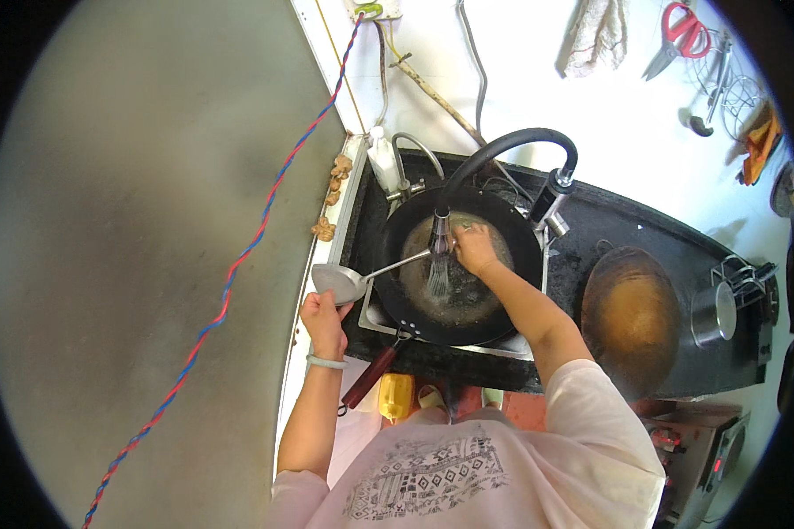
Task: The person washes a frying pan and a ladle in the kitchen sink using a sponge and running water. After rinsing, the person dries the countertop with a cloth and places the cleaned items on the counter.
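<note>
My left hand (324,321) grips the broad metal blade of a wok spatula (337,283) beyond the left rim of a black wok (397,291). The spatula's thin handle runs over the wok and passes behind the spray head (441,231) of a black flexible faucet. My right hand (475,246) is inside the wok, its fingers curled round the handle's far end; the fingertips are partly hidden. Water (439,281) streams from the spray head into cloudy water in the wok. The wok's dark red handle (370,377) points toward me.
A round brown-black lid or pan (632,311) and a small metal pot (713,314) are on the black counter (569,225) to the right. Behind the wok are a white bottle (384,159) and a metal tap (405,188). Scissors (685,40) hang on the wall. A twisted red-blue cord (264,211) crosses the left side.
</note>
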The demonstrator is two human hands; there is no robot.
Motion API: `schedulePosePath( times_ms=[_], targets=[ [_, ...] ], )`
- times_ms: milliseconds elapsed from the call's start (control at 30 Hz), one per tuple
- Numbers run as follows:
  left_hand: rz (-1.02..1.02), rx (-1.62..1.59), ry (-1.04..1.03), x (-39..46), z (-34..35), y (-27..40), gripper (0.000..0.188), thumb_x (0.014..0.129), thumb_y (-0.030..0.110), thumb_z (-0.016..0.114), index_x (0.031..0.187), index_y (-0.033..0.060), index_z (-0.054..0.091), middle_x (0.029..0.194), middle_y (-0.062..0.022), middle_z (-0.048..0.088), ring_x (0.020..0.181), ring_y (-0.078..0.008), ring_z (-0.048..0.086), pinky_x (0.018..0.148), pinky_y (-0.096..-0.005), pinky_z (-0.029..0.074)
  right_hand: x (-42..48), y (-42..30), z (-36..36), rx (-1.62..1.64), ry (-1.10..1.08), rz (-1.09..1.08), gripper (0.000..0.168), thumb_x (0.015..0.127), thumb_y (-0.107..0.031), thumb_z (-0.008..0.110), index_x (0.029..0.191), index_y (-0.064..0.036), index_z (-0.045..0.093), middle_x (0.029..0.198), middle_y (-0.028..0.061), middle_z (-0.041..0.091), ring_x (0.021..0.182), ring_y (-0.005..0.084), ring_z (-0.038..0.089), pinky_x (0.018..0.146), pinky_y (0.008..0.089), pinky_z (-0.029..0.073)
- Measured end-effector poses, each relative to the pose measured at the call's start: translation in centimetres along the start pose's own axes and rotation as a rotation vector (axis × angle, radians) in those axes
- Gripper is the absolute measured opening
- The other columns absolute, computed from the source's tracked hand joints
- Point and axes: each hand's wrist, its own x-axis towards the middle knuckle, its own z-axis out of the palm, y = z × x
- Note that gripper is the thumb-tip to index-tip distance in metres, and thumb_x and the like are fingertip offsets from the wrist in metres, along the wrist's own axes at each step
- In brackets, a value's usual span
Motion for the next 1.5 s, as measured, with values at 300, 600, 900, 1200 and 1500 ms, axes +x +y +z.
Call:
schedulePosePath(
  times_ms=[300, 600, 900, 1200, 1500],
  targets=[
    [-0.048, -0.039, -0.086, -1.5, -0.3, -1.3, 0.014, 0.084, 0.006, 0.052, 0.072, 0.0071, 0.045, 0.081, -0.0078, 0.059, 0.072, -0.0158, 0.061, 0.065, -0.0335, 0.058, -0.3, -10.4, -0.7, 0.388, -0.228, -0.070, 0.023, 0.083, -0.027, 0.055, 0.092, -0.007, 0.060, 0.079, 0.0147, 0.063, 0.078, 0.0364, 0.061, 0.070, 0.0444, 0.049],
    [-0.258, -0.107, -0.157, 1.3, 1.6, -4.6, 0.007, 0.085, 0.005, 0.053, 0.086, 0.0039, 0.046, 0.085, -0.0117, 0.059, 0.079, -0.0230, 0.062, 0.071, -0.0387, 0.056, -1.5, -0.8, -7.2, 0.034, -0.600, -0.323, 0.024, 0.075, -0.019, 0.063, 0.090, 0.000, 0.064, 0.080, 0.0187, 0.066, 0.070, 0.0314, 0.065, 0.065, 0.0396, 0.052],
    [0.016, 0.405, -0.070, 6.2, 7.3, -13.8, 0.030, 0.081, 0.004, 0.061, 0.107, 0.0014, 0.048, 0.100, -0.0124, 0.057, 0.094, -0.0277, 0.057, 0.083, -0.0460, 0.048, -7.5, -2.2, -18.3, 0.764, -0.949, 0.260, 0.061, 0.082, -0.006, 0.060, 0.137, 0.000, 0.035, 0.071, 0.0051, 0.057, 0.051, 0.0107, 0.052, 0.046, 0.0251, 0.045],
    [0.646, 1.298, -0.538, 0.8, 14.3, -11.8, 0.059, 0.094, 0.043, 0.035, 0.132, -0.0022, 0.038, 0.143, -0.0236, 0.026, 0.136, -0.0388, 0.018, 0.110, -0.0531, 0.010, -11.9, -5.8, -18.1, 0.593, -0.554, 0.246, 0.057, 0.078, -0.004, 0.061, 0.130, 0.000, 0.037, 0.106, 0.0278, 0.059, 0.105, 0.0381, 0.058, 0.089, 0.0392, 0.044],
    [0.585, 1.271, -0.753, 1.0, 13.1, -10.9, 0.058, 0.092, 0.042, 0.040, 0.129, -0.0027, 0.041, 0.137, -0.0241, 0.036, 0.131, -0.0386, 0.029, 0.106, -0.0563, 0.017, -12.6, -7.8, -16.3, 0.574, -0.571, 0.277, 0.056, 0.079, -0.005, 0.058, 0.130, -0.001, 0.035, 0.103, 0.0298, 0.059, 0.103, 0.0426, 0.056, 0.087, 0.0426, 0.045]
  ],
)
